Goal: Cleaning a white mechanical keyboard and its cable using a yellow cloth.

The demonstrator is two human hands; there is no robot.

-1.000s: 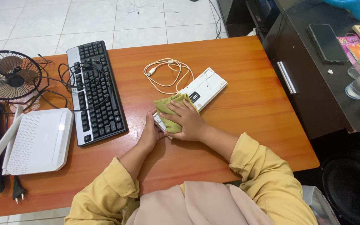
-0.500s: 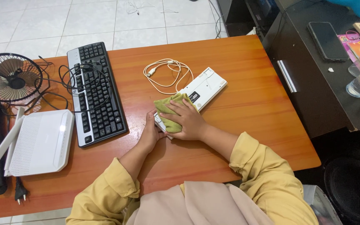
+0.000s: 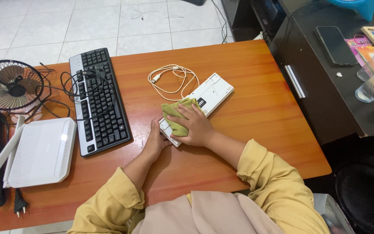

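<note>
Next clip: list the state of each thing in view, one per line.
white keyboard: face down on the desk
green cloth: pressed on it
right hand: flat on cloth
left hand: steadying keyboard's near end
black keyboard: face up, cable piled on top
white cable: loose, unplugged
fan: lying on its back
phone: screen dark

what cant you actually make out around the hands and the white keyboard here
Head view only:
- The key side of the white keyboard: it lies back-up.
- Its near end: covered by the green cloth and the right hand.
- The left hand fingertips: tucked at the keyboard's near corner, so its grip is unclear.
- The label on the keyboard's back: too small.
- The white router: its antenna runs off the left edge.
</note>
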